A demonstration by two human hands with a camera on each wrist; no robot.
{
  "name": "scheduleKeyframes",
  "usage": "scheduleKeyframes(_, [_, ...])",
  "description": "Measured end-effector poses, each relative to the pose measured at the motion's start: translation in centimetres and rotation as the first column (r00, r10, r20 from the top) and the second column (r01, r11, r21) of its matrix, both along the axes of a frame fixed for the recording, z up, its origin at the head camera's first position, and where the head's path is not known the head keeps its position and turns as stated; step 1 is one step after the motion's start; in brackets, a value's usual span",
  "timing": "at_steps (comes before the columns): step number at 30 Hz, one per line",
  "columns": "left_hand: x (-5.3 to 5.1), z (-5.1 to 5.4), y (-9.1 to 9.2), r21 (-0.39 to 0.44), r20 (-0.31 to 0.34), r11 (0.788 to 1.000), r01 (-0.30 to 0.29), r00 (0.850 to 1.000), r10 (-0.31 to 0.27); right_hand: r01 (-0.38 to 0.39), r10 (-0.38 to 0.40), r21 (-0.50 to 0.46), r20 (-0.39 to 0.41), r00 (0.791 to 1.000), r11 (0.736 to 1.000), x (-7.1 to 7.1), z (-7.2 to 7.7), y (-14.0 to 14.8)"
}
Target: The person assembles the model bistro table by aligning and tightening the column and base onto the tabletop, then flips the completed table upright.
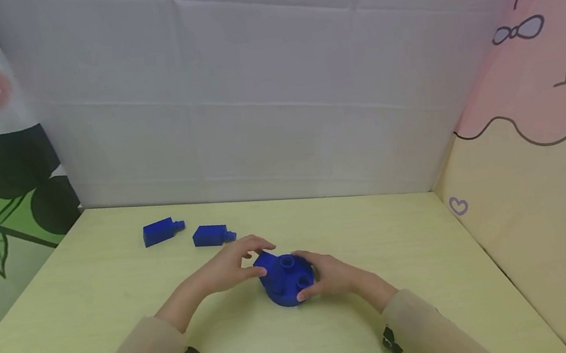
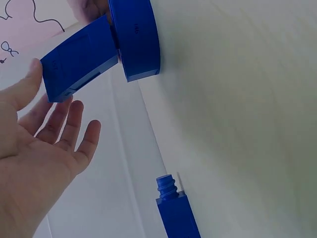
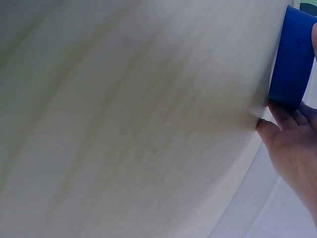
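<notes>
A round blue base (image 1: 291,299) with raised round sockets rests on the table in the head view. My right hand (image 1: 332,274) grips its right side, thumb near the front and fingers at the back. One blue block (image 1: 266,258) leans outward at the base's left side. My left hand (image 2: 47,148) pinches the outer end of that block (image 2: 81,57) between thumb and fingertips. In the left wrist view the block's inner end meets the base (image 2: 136,44); the joint itself is hidden. The right wrist view shows my right hand (image 3: 297,144) against the base (image 3: 292,59).
Two loose blue blocks with threaded necks, a left one (image 1: 158,232) and a right one (image 1: 209,235), lie on the table beyond my left hand. A white cloth wall (image 1: 274,112) closes off the table's back, and a printed panel (image 1: 551,213) stands at the right.
</notes>
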State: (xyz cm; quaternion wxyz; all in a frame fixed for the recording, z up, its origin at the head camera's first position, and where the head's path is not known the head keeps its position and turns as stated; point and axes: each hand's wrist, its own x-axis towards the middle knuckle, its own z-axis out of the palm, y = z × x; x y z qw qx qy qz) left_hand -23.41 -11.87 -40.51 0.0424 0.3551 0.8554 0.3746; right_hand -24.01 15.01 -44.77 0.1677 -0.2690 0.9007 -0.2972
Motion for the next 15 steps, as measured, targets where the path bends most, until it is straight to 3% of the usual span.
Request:
scheduleKeyframes(3, [0.4,-0.5,0.2,0.049,0.056,0.994,-0.095,0.994,0.093,0.002,-0.002,0.008,-0.007,1.0,1.0,0.0,0.0,-0.1])
scheduleKeyframes(6, [0.9,-1.1,0.5,0.113,0.131,0.97,-0.215,0.971,0.2,0.009,-0.009,0.01,0.001,1.0,1.0,0.2,0.1,-0.1])
scheduleKeyframes(10, [1.5,-1.8,1.1,0.152,0.244,0.924,-0.35,0.92,0.308,0.01,-0.01,0.003,0.011,1.0,1.0,0.2,0.1,-0.1])
scheduleKeyframes(13, [1.6,-2.2,1.4,0.164,0.339,0.893,-0.419,0.874,0.348,0.011,-0.011,-0.003,0.013,1.0,1.0,0.2,0.1,-0.1])
scheduleKeyframes(15, [1.6,-2.3,1.6,0.168,0.377,0.88,-0.445,0.853,0.36,0.008,-0.008,-0.007,0.009,1.0,1.0,0.1,0.1,0.0])
